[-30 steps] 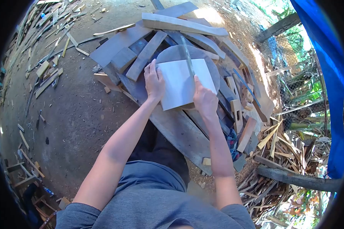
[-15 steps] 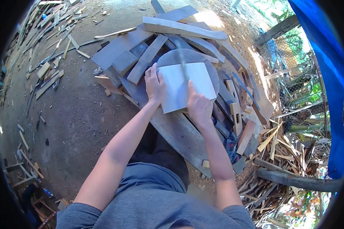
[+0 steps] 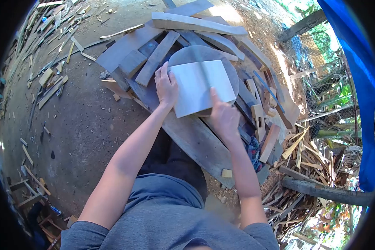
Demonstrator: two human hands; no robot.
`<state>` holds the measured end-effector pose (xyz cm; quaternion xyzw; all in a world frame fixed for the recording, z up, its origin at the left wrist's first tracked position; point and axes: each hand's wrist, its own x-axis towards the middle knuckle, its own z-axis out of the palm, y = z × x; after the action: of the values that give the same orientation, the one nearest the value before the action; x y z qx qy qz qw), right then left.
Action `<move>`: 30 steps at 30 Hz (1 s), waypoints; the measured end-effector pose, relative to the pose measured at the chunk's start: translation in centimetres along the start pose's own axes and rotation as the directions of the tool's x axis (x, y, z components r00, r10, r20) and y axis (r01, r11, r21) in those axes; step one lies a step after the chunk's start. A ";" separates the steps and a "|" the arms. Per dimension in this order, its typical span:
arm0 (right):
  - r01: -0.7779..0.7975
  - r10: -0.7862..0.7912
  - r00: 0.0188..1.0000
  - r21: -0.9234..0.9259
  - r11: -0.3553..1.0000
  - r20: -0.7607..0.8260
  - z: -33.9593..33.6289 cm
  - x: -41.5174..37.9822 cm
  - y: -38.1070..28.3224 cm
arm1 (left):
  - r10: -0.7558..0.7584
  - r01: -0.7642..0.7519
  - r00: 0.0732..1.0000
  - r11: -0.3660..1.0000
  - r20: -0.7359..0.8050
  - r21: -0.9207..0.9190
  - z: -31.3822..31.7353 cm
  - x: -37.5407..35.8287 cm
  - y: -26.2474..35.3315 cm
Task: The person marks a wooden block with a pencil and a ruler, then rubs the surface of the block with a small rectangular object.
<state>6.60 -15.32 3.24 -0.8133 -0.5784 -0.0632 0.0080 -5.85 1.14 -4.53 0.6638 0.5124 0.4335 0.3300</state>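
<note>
A pale, flat-topped wooden block [image 3: 191,91] rests on a round wooden disc [image 3: 183,55] amid the stacked boards. My left hand [image 3: 166,86] is closed on the block's left edge, fingers near its upper left corner. Over the block's right side, my right hand [image 3: 225,114] grips a long thin tool [image 3: 203,68], smeared by motion, with the index finger stretched along it. The tool lies across the block's face and reaches past its top edge; its exact kind cannot be made out.
Loose boards [image 3: 158,58] surround the disc. A thin blue bar [image 3: 268,89] lies on the right boards. Wood scraps [image 3: 50,85] lie on the ground at left, more offcuts at lower right. A blue tarp [image 3: 362,104] hangs at right.
My right hand has moved down and slightly right with the tool, whose blurred length shifted over the block. My left hand stays at the block's left edge. The view has shifted slightly.
</note>
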 end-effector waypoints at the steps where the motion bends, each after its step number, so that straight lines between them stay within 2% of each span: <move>1: -0.100 0.099 0.995 -0.005 0.995 -0.022 0.5 0.8 1.6 | 0.004 -0.004 1.000 1.000 0.004 -0.005 0.1 -0.2 0.1; 2: -0.193 0.192 0.980 -0.008 0.981 -0.051 1.0 1.5 2.9 | -0.014 0.014 1.000 1.000 0.009 -0.005 0.1 -0.2 0.3; 4: -0.194 0.195 0.979 0.020 0.981 -0.065 0.2 2.1 2.5 | -0.026 0.026 1.000 1.000 0.003 0.000 -0.1 0.1 0.3; 6: -0.143 0.143 0.989 0.005 0.990 0.042 -0.5 1.0 0.5 | -0.014 0.014 1.000 1.000 0.005 0.022 0.1 0.0 0.1; 7: -0.066 0.067 0.997 -0.035 0.997 0.035 -0.8 -0.2 -1.3 | -0.015 0.015 1.000 1.000 0.007 0.024 0.0 0.0 0.4; 8: -0.069 0.070 0.997 -0.031 0.997 0.042 -1.4 -1.1 -1.9 | -0.028 0.028 1.000 1.000 0.008 0.000 -0.1 0.0 0.6; 10: -0.003 -0.002 0.994 0.050 0.999 0.111 -2.1 -2.4 -2.7 | -0.043 0.043 0.999 0.999 0.020 -0.011 -0.3 0.0 0.1; 12: -0.049 0.048 0.996 0.014 0.999 0.069 -0.7 -1.5 0.2 | 0.004 -0.004 1.000 1.000 0.002 -0.002 -0.1 0.0 0.2; 14: -0.255 0.254 0.967 0.057 0.965 0.023 0.3 -0.1 2.7 | 0.001 -0.001 1.000 1.000 0.001 -0.004 0.2 0.0 0.2; 16: -0.245 0.245 0.970 0.080 0.966 0.009 -0.2 0.2 1.9 | -0.002 0.002 1.000 1.000 -0.007 0.007 -0.3 0.1 0.3; 18: -0.159 0.158 0.986 0.016 0.987 0.046 -0.3 -1.4 -0.8 | -0.026 0.026 1.000 1.000 0.011 0.014 -0.2 0.0 0.5; 19: -0.086 0.085 0.996 0.022 0.996 0.016 -0.1 -2.8 -2.6 | -0.029 0.028 1.000 0.999 0.012 0.015 -0.1 0.1 0.6; 22: -0.011 0.011 1.000 0.073 0.997 0.007 -0.7 -4.5 -3.4 | -0.038 0.038 0.999 0.999 0.021 -0.020 -0.1 0.0 -0.1; 24: -0.053 0.054 0.998 0.041 0.998 -0.038 0.5 -2.9 -0.8 | -0.011 0.011 1.000 1.000 0.001 -0.007 0.1 0.1 -0.1; 26: -0.183 0.184 0.979 0.027 0.983 -0.081 1.2 -0.9 1.1 | -0.024 0.024 1.000 1.000 -0.003 -0.007 0.1 0.0 0.3; 27: -0.198 0.199 0.978 0.031 0.980 -0.058 1.0 -0.2 0.9 | -0.020 0.020 1.000 1.000 -0.001 -0.002 0.0 -0.1 0.3; 30: -0.117 0.114 0.992 -0.056 0.992 -0.051 0.3 -1.9 -1.9 | -0.013 0.013 1.000 1.000 -0.005 0.009 0.0 0.2 -0.1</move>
<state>4.25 -16.47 2.58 -0.8435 -0.5279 -0.0990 0.0012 -5.83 1.37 -4.57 0.6607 0.5197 0.4306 0.3285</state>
